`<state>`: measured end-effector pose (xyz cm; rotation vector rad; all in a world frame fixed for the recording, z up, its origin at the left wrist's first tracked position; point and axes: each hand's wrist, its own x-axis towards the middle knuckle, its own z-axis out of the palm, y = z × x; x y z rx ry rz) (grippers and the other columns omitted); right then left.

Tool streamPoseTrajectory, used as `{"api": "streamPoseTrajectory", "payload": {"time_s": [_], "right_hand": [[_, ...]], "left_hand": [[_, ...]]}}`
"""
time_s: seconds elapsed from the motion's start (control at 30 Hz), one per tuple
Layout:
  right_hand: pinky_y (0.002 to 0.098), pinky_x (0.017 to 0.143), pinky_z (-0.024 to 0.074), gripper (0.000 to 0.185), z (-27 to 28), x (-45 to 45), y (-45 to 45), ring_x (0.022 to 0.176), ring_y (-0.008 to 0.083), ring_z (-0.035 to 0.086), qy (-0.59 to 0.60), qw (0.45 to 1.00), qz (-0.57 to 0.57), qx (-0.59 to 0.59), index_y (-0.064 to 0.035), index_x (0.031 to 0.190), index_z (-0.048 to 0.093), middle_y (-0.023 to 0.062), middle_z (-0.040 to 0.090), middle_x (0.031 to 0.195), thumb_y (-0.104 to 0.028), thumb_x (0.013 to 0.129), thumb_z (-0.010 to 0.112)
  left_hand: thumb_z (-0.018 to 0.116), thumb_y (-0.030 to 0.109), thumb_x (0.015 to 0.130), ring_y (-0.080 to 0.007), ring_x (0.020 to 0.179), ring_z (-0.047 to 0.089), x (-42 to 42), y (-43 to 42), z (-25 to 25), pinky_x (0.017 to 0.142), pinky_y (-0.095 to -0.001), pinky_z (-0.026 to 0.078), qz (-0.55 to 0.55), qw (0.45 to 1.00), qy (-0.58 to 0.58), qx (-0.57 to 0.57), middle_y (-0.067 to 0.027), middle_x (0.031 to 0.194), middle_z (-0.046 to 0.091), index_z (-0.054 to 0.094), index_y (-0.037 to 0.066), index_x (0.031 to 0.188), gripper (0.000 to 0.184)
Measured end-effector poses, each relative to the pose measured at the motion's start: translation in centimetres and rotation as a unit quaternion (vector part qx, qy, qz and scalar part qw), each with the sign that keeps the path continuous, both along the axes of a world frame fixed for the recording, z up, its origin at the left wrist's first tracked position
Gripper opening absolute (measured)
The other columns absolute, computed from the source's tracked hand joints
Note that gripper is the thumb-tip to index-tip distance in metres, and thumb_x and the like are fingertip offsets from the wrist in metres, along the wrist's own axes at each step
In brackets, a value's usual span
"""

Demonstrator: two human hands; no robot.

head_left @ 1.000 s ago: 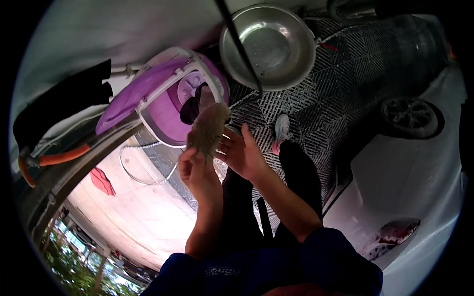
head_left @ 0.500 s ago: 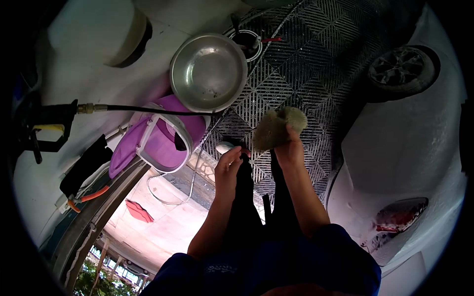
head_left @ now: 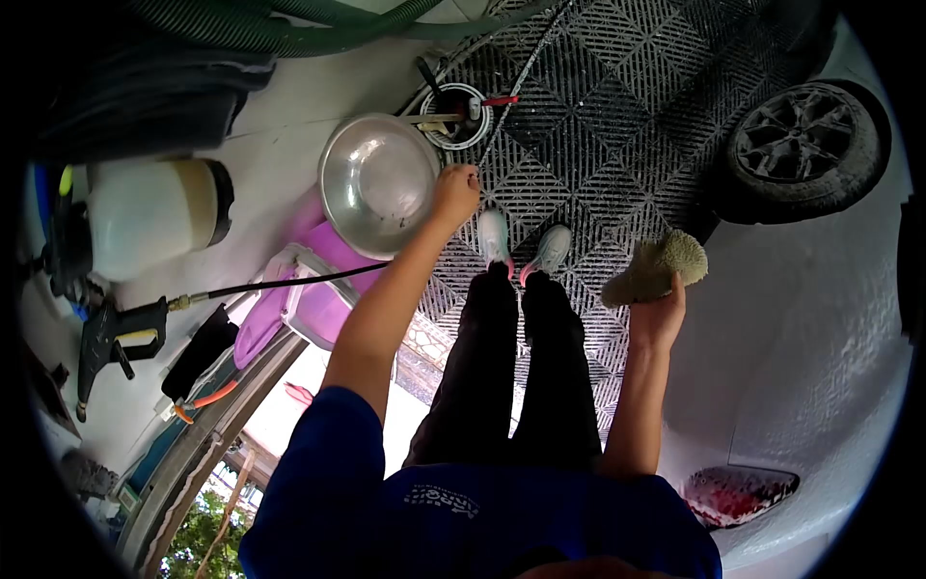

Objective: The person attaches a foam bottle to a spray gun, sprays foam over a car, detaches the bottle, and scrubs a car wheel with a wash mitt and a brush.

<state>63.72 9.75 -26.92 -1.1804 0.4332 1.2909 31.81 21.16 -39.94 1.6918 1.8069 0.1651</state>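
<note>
My right hand (head_left: 659,311) is closed on a shaggy beige wash mitt (head_left: 658,268), held up beside the white car's side (head_left: 772,328), apart from the wheel (head_left: 808,145). At the rim of the round metal basin (head_left: 378,183) is my left hand (head_left: 455,196), its fingers curled together. Whether it touches the rim or holds anything is too small to tell. A white bucket (head_left: 456,143) with brushes and a red handle stands just beyond that hand.
A purple container (head_left: 323,311) sits below the basin. To the left are a spray gun (head_left: 125,338) with a black hose and a translucent tank (head_left: 149,217). Green hoses (head_left: 318,34) cross the top. Patterned grating (head_left: 579,125) covers the floor; a tail light (head_left: 741,494) is at lower right.
My right hand has carried the mitt right, towards the car. My left hand has moved up and away from my legs to the basin, and its fingers have curled. The view has shifted.
</note>
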Motion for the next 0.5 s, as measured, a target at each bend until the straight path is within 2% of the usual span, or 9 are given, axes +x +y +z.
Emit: {"api": "streamPoseTrajectory", "payload": {"time_s": [0.07,0.13,0.17,0.23,0.33,0.37,0.43,0.47,0.5], "right_hand": [[0.0433,0.104,0.0300,0.044,-1.5,0.3,0.1,0.121,0.0280,0.041,-0.002,1.000,0.014,0.002,-0.0017,0.130,0.037,0.0140,0.042,0.132,-0.026,0.093,0.042],[0.0442,0.106,0.0282,0.044,-2.7,-0.2,1.2,0.123,0.0302,0.039,-0.008,0.998,-0.028,-0.051,-0.0007,0.132,0.034,0.0172,0.040,0.133,-0.021,0.093,0.041],[0.0442,0.106,0.0282,0.044,-3.8,-0.3,1.3,0.123,0.0302,0.039,-0.010,0.998,-0.034,-0.058,-0.0007,0.132,0.034,0.0172,0.040,0.133,-0.021,0.093,0.041],[0.0445,0.106,0.0280,0.044,-6.1,-0.4,1.7,0.123,0.0295,0.040,0.000,0.997,-0.053,-0.060,-0.0004,0.132,0.035,0.0167,0.042,0.132,-0.019,0.092,0.044],[0.0452,0.106,0.0279,0.046,-8.9,-1.5,3.2,0.124,0.0287,0.040,-0.010,0.997,-0.063,-0.045,-0.0013,0.132,0.034,0.0148,0.042,0.133,-0.020,0.092,0.046],[0.0455,0.106,0.0280,0.047,-9.7,-2.0,3.2,0.124,0.0286,0.039,-0.008,0.996,-0.072,-0.053,-0.0016,0.133,0.034,0.0142,0.042,0.133,-0.020,0.092,0.046],[0.0463,0.105,0.0287,0.049,-11.4,-2.8,3.2,0.123,0.0284,0.040,-0.018,0.993,-0.066,-0.097,-0.0027,0.133,0.034,0.0136,0.043,0.132,-0.021,0.091,0.049],[0.0464,0.105,0.0285,0.049,-12.3,-3.4,2.8,0.122,0.0284,0.041,-0.007,0.990,-0.077,-0.116,-0.0028,0.133,0.035,0.0134,0.043,0.132,-0.021,0.090,0.050],[0.0465,0.105,0.0282,0.049,-12.9,-3.9,2.8,0.121,0.0283,0.041,0.003,0.988,-0.086,-0.129,-0.0029,0.133,0.035,0.0132,0.044,0.131,-0.021,0.090,0.050]], "left_hand": [[0.053,0.009,0.078,-0.0339,0.097,0.057,-1.1,2.9,-4.3,0.086,-0.0384,0.045,-0.031,0.998,0.037,-0.027,-0.0200,0.102,0.061,0.063,0.000,0.096,0.023],[0.057,0.011,0.075,-0.0333,0.095,0.060,-2.0,6.1,-8.4,0.082,-0.0407,0.048,-0.170,0.949,0.227,-0.135,-0.0203,0.101,0.062,0.067,0.001,0.091,0.021],[0.060,0.014,0.075,-0.0305,0.095,0.061,-2.7,7.8,-10.2,0.082,-0.0379,0.049,-0.201,0.930,0.261,-0.163,-0.0185,0.100,0.064,0.069,0.004,0.089,0.019],[0.055,0.010,0.079,-0.0300,0.100,0.059,-3.5,10.6,-12.6,0.083,-0.0389,0.048,-0.251,0.868,0.342,-0.259,-0.0162,0.107,0.062,0.065,0.003,0.099,0.024],[0.057,0.016,0.083,-0.0290,0.104,0.058,-7.7,12.5,-21.3,0.085,-0.0400,0.047,-0.235,0.822,0.452,-0.254,-0.0132,0.115,0.060,0.060,0.004,0.112,0.032],[0.058,0.017,0.083,-0.0313,0.106,0.056,-7.5,13.7,-21.6,0.086,-0.0416,0.045,-0.213,0.819,0.441,-0.298,-0.0146,0.120,0.057,0.056,0.004,0.118,0.037],[0.058,0.018,0.083,-0.0397,0.108,0.052,-5.6,13.3,-20.2,0.086,-0.0491,0.044,-0.298,0.734,0.557,-0.249,-0.0218,0.128,0.048,0.044,0.002,0.128,0.050],[0.059,0.019,0.083,-0.0432,0.108,0.051,-5.3,13.5,-21.4,0.078,-0.0533,0.047,-0.314,0.684,0.600,-0.270,-0.0268,0.128,0.043,0.037,0.002,0.131,0.057],[0.059,0.019,0.083,-0.0432,0.108,0.051,-5.5,13.4,-22.4,0.078,-0.0533,0.047,-0.326,0.676,0.601,-0.275,-0.0268,0.128,0.043,0.037,0.002,0.131,0.057]]}}
